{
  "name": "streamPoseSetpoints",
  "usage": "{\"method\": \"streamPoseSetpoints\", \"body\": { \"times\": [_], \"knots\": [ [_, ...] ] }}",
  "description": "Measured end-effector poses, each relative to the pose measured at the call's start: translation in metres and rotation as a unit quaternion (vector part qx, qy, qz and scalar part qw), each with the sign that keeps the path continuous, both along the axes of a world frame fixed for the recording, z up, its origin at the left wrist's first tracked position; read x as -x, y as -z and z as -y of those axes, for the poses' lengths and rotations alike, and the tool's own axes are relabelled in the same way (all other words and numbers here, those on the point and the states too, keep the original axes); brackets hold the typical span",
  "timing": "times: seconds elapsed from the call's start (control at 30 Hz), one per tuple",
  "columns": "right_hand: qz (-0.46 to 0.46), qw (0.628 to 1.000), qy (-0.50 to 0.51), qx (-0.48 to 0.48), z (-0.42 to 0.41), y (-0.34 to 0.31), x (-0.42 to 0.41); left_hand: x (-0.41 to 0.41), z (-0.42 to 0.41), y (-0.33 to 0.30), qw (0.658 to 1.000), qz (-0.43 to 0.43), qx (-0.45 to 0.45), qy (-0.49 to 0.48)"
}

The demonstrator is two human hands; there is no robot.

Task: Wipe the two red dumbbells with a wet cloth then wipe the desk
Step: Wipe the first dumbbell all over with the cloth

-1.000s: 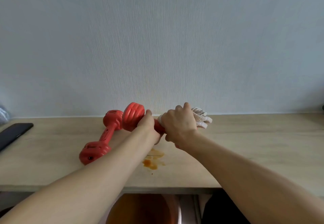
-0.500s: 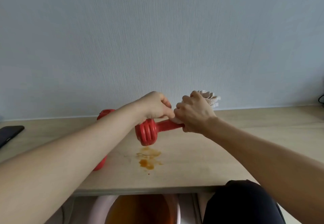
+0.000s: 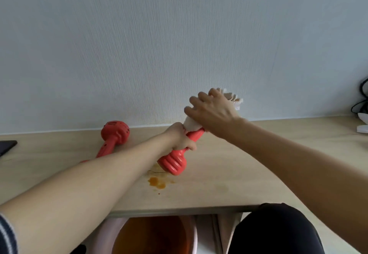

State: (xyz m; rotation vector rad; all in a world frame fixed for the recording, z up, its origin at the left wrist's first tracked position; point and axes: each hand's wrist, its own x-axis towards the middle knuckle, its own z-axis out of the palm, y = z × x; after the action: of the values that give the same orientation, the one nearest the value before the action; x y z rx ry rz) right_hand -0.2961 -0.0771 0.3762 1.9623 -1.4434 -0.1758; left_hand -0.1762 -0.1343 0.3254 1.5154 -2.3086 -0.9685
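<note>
My left hand (image 3: 180, 137) grips the handle of a red dumbbell (image 3: 174, 161), held tilted above the desk with one head pointing down toward me. The upper head is hidden under a white cloth (image 3: 231, 99). My right hand (image 3: 212, 109) holds that cloth over the upper end, fingers spread over it. A second red dumbbell (image 3: 113, 135) lies on the light wooden desk (image 3: 249, 164) to the left, its near end hidden behind my left forearm.
An orange-brown spill (image 3: 157, 182) marks the desk below the held dumbbell. A dark phone (image 3: 6, 147) lies at the left edge. Black cables and a white object (image 3: 362, 114) sit far right. A basin of brownish water (image 3: 153, 235) stands under the desk's front edge.
The held dumbbell has tilted steeper, its lower head swinging toward me. My right hand with the cloth has risen from the handle onto the upper end. My left forearm has dropped, showing the second dumbbell.
</note>
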Motion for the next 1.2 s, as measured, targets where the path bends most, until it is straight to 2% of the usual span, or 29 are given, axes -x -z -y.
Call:
{"method": "streamPoseSetpoints", "body": {
  "times": [0.03,0.1,0.13,0.23,0.27,0.37,0.47,0.73,0.83,0.97,1.1,1.13,1.2],
  "knots": [
    [0.045,0.999,0.013,0.007,-0.001,-0.008,0.004,0.002,-0.002,0.002,0.999,-0.041,-0.016,-0.011],
    [0.193,0.979,0.064,0.017,-0.004,-0.021,0.018,0.005,-0.004,0.004,0.991,-0.119,-0.051,-0.025],
    [0.271,0.959,0.082,0.023,-0.008,-0.025,0.025,0.006,-0.004,0.003,0.987,-0.147,-0.061,-0.031],
    [0.426,0.897,0.113,0.026,-0.019,-0.020,0.042,0.010,0.002,-0.004,0.974,-0.204,-0.085,-0.057],
    [0.489,0.862,0.129,0.021,-0.020,-0.014,0.045,0.010,0.004,-0.005,0.968,-0.220,-0.098,-0.068],
    [0.669,0.726,0.161,0.002,-0.011,0.002,0.049,0.010,0.010,-0.006,0.956,-0.256,-0.118,-0.080],
    [0.768,0.626,0.128,-0.040,0.000,0.008,0.046,0.005,0.013,-0.003,0.948,-0.279,-0.130,-0.078],
    [0.917,0.396,0.004,-0.037,0.012,0.029,0.020,-0.014,0.009,0.002,0.928,-0.328,-0.157,-0.083],
    [0.936,0.349,-0.026,-0.035,0.012,0.037,0.012,-0.018,0.012,0.002,0.926,-0.342,-0.141,-0.079],
    [0.947,0.313,-0.052,-0.047,0.016,0.048,0.004,-0.017,0.019,0.002,0.906,-0.394,-0.137,-0.080],
    [0.983,0.178,-0.048,-0.021,0.028,0.041,0.001,-0.016,0.028,0.000,0.879,-0.443,-0.158,-0.082],
    [0.985,0.159,-0.058,-0.034,0.031,0.039,0.003,-0.018,0.030,-0.001,0.881,-0.442,-0.154,-0.069],
    [0.983,0.151,-0.080,-0.072,0.034,0.039,0.006,-0.020,0.032,-0.002,0.891,-0.432,-0.136,-0.038]
  ]
}}
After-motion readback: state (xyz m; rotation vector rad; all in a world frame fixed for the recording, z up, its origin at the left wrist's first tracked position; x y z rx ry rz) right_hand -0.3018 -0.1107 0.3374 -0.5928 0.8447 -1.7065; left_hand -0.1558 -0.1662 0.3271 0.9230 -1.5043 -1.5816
